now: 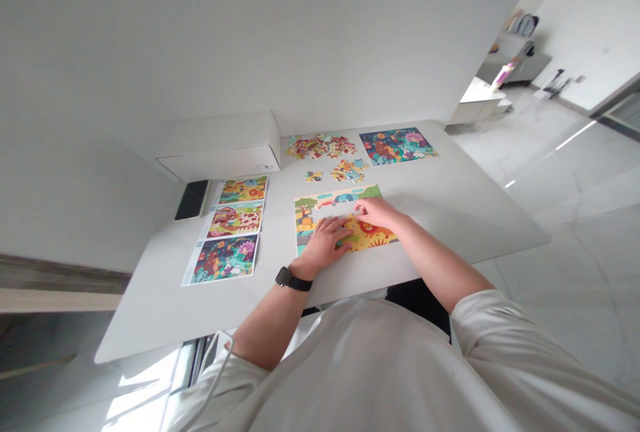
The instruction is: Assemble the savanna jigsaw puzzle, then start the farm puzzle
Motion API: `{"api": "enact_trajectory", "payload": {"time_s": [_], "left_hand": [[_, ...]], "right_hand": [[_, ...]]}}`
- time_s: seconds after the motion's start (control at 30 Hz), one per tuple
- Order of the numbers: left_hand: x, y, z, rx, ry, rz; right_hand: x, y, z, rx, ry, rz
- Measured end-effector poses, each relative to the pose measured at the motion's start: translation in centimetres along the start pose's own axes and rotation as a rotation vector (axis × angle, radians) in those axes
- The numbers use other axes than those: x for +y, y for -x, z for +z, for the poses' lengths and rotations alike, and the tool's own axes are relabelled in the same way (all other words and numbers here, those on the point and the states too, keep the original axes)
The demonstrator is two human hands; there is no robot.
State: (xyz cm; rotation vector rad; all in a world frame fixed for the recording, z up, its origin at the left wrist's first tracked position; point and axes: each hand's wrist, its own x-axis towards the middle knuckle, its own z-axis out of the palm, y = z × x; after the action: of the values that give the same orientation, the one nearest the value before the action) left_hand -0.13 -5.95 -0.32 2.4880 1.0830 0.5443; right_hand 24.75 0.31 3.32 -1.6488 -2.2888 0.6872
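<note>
A partly built colourful jigsaw puzzle (320, 205) lies on the white table (450, 192) in front of me. My left hand (325, 239), with a black watch on its wrist, rests flat on the puzzle's lower left part, fingers stretched out. My right hand (375, 211) lies on the puzzle's middle, fingers curled down onto the pieces; whether it holds a piece is hidden. A small cluster of loose pieces (349, 169) sits just beyond the puzzle, and a larger heap of pieces (320, 146) lies further back.
A finished blue puzzle (397, 145) lies at the far right of the table. Three picture cards (231, 229) lie in a column at the left, beside a black phone (191, 199). A white box (220, 145) stands against the wall.
</note>
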Motion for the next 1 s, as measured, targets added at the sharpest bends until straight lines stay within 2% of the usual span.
{"api": "enact_trajectory", "payload": {"time_s": [0.13, 0.33, 0.5, 0.67, 0.77, 0.87, 1.0], "left_hand": [[0.2, 0.0, -0.1, -0.002, -0.003, 0.002], [0.4, 0.0, 0.1, 0.004, -0.028, -0.014], [0.8, 0.1, 0.2, -0.003, -0.061, -0.017], [1.0, 0.1, 0.1, -0.037, -0.07, -0.032], [0.8, 0.0, 0.3, -0.046, -0.062, -0.044], [0.7, -0.2, 0.2, -0.058, -0.06, -0.057], [0.8, -0.6, -0.7, -0.121, -0.053, -0.069]], "right_hand": [[0.1, 0.2, -0.3, 0.023, -0.017, 0.032], [0.3, -0.2, 0.1, -0.016, 0.004, 0.082], [0.5, -0.3, 0.2, -0.004, -0.004, 0.057], [0.5, 0.6, 0.0, -0.054, 0.004, -0.007], [0.5, 1.1, 0.3, -0.019, 0.007, -0.037], [0.6, 1.4, 0.8, -0.003, -0.008, -0.008], [0.7, 1.5, 1.4, 0.048, 0.003, -0.005]]}}
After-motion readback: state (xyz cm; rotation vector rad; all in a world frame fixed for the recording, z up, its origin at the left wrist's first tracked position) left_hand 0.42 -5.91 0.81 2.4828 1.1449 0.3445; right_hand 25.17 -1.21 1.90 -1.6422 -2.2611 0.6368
